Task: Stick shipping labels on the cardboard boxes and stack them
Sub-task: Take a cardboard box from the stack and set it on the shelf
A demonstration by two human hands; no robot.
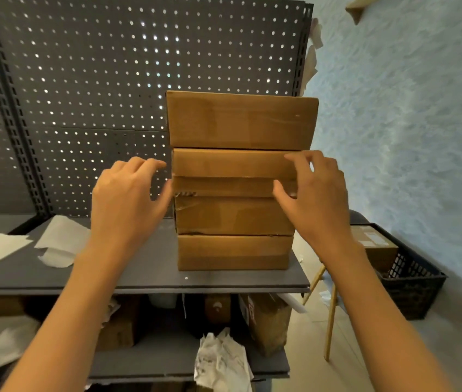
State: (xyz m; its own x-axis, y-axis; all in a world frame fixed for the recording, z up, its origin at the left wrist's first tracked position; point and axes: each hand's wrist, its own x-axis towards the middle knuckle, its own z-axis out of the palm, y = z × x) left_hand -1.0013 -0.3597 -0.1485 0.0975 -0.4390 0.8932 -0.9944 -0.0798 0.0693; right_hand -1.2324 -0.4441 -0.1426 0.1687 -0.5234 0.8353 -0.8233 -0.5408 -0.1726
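A stack of several brown cardboard boxes (235, 216) stands on the grey shelf (145, 267); the top box (241, 120) is the widest. No label shows on the faces turned toward me. My left hand (128, 199) is at the stack's left side, fingers loosely spread, thumb touching the left edge of a middle box. My right hand (311, 190) is at the right side, with its fingertips and thumb resting on the front of the middle boxes (230, 165). Neither hand holds anything.
White paper sheets (57, 241) lie on the shelf to the left. A perforated dark back panel (83, 94) rises behind. A black crate (413, 287) holding a labelled box (377, 244) sits at the right. The lower shelf holds boxes and crumpled paper (221, 360).
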